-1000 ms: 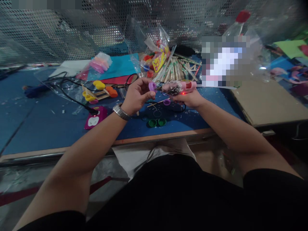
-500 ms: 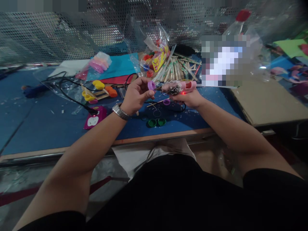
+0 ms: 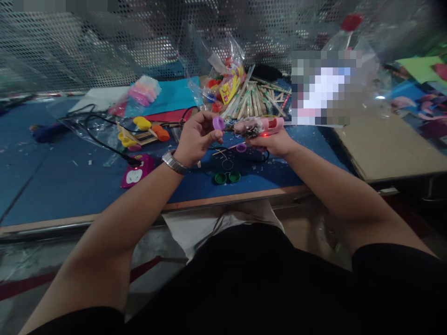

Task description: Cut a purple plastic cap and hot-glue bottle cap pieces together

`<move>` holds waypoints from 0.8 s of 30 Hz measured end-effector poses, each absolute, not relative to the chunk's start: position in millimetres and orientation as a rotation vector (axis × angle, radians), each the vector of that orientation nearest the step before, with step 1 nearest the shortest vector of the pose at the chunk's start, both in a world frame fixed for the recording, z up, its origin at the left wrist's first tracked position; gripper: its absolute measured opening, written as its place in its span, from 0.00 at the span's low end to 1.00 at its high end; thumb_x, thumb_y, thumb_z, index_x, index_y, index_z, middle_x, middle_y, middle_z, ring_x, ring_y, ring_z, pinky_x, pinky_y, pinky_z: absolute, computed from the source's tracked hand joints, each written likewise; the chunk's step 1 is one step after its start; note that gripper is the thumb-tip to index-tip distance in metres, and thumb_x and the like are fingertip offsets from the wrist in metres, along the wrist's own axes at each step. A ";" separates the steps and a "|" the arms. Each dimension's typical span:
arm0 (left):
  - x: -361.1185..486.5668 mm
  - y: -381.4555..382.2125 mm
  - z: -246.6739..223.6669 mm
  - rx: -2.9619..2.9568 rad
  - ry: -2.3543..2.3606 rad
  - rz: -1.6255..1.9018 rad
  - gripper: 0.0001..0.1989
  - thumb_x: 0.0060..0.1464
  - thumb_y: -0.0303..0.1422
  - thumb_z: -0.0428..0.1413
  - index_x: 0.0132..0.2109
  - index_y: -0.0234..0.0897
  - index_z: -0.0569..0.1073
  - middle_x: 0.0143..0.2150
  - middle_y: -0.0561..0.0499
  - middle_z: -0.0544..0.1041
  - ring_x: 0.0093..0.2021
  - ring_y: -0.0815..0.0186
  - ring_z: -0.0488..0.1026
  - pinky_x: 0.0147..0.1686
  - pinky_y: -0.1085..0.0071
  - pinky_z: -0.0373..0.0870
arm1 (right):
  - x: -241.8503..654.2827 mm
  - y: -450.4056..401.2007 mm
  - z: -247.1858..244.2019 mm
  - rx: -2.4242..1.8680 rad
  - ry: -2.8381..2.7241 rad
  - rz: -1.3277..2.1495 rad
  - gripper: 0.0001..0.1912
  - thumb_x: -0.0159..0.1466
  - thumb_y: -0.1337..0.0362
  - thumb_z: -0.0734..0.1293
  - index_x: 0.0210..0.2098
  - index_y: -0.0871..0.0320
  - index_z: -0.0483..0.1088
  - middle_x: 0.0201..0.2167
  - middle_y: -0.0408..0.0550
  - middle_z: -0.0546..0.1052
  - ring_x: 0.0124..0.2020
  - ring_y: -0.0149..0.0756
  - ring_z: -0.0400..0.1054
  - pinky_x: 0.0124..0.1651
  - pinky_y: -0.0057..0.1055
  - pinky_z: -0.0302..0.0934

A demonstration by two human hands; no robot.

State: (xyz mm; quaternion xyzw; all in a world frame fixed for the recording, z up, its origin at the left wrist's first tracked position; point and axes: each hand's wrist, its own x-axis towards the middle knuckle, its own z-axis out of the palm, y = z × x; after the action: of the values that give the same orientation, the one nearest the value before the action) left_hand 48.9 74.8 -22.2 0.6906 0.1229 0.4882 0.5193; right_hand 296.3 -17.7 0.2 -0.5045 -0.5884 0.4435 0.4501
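Observation:
Between its thumb and fingers my left hand [image 3: 199,138] holds a purple bottle cap [image 3: 218,123]. My right hand [image 3: 275,143] is wrapped round a pink glue gun [image 3: 272,124] with a red light and a smeared, dirty front. The gun's tip points left and is close beside the cap; whether they touch I cannot tell. Below the gun, a second purple cap [image 3: 241,147] lies on the blue table [image 3: 63,181]. Two green caps [image 3: 226,177] sit side by side near the front edge.
A purple power box [image 3: 137,172] with a black cable stands left of my wrist. Yellow and orange pieces [image 3: 142,123] lie behind it. Wooden sticks [image 3: 249,102] and plastic bags are at the back, cardboard [image 3: 391,149] at the right.
My left hand has shifted slightly left, and the held purple cap has tilted a little, showing more of its round face. The right hand and glue gun are nearly unmoved.

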 end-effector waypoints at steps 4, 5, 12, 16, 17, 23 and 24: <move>47.6 75.0 -21.9 1.663 0.313 1.154 0.32 0.48 0.58 0.77 0.46 0.41 0.77 0.35 0.54 0.79 0.28 0.71 0.77 0.29 0.74 0.78 | 296.2 -17.7 0.6 -1.254 -1.444 1.108 0.18 0.49 0.52 0.81 0.32 0.55 0.76 0.20 0.41 0.71 0.22 0.32 0.60 0.24 0.34 0.53; 47.4 74.9 -21.9 1.671 0.323 1.154 0.32 0.48 0.59 0.77 0.46 0.41 0.76 0.35 0.54 0.79 0.28 0.70 0.77 0.29 0.73 0.78 | 296.3 -18.1 1.2 -1.254 -1.451 1.107 0.18 0.49 0.53 0.81 0.33 0.55 0.77 0.20 0.41 0.72 0.22 0.32 0.60 0.24 0.34 0.53; 49.0 75.7 -23.7 1.685 0.308 1.201 0.31 0.51 0.59 0.75 0.46 0.42 0.76 0.34 0.55 0.78 0.27 0.70 0.78 0.28 0.71 0.77 | 296.3 -22.7 8.6 -1.288 -1.468 1.121 0.21 0.53 0.57 0.81 0.44 0.56 0.81 0.24 0.43 0.74 0.24 0.32 0.59 0.25 0.35 0.55; 48.5 78.3 -26.1 1.657 0.280 1.184 0.29 0.51 0.58 0.76 0.46 0.43 0.76 0.35 0.56 0.80 0.27 0.71 0.78 0.29 0.71 0.77 | 296.2 -23.9 9.9 -1.307 -1.475 1.113 0.22 0.54 0.56 0.81 0.46 0.55 0.82 0.24 0.43 0.72 0.25 0.34 0.60 0.25 0.35 0.56; 48.2 78.8 -26.5 1.654 0.274 1.177 0.29 0.51 0.57 0.76 0.45 0.43 0.76 0.35 0.56 0.80 0.27 0.72 0.78 0.29 0.71 0.77 | 296.1 -24.1 9.8 -1.303 -1.480 1.111 0.22 0.54 0.56 0.81 0.46 0.56 0.82 0.24 0.43 0.72 0.25 0.34 0.60 0.25 0.35 0.56; 49.5 78.2 -25.5 1.673 0.282 1.209 0.30 0.52 0.60 0.74 0.43 0.42 0.74 0.34 0.56 0.78 0.27 0.70 0.79 0.28 0.71 0.76 | 295.8 -21.3 5.8 -1.305 -1.456 1.092 0.23 0.50 0.52 0.84 0.41 0.55 0.81 0.22 0.42 0.73 0.23 0.33 0.60 0.24 0.34 0.54; 50.0 77.9 -25.1 1.674 0.279 1.217 0.30 0.52 0.60 0.74 0.43 0.43 0.74 0.34 0.56 0.78 0.26 0.70 0.79 0.27 0.71 0.76 | 295.9 -20.4 4.6 -1.303 -1.454 1.091 0.24 0.50 0.52 0.84 0.41 0.55 0.81 0.22 0.42 0.72 0.23 0.33 0.60 0.24 0.34 0.54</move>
State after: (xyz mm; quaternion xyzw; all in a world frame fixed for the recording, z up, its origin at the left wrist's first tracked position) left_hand 50.0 77.9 -25.1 0.6930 0.1155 0.5037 0.5027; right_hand 295.9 -20.4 4.6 -0.5239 -0.5848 0.4386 0.4372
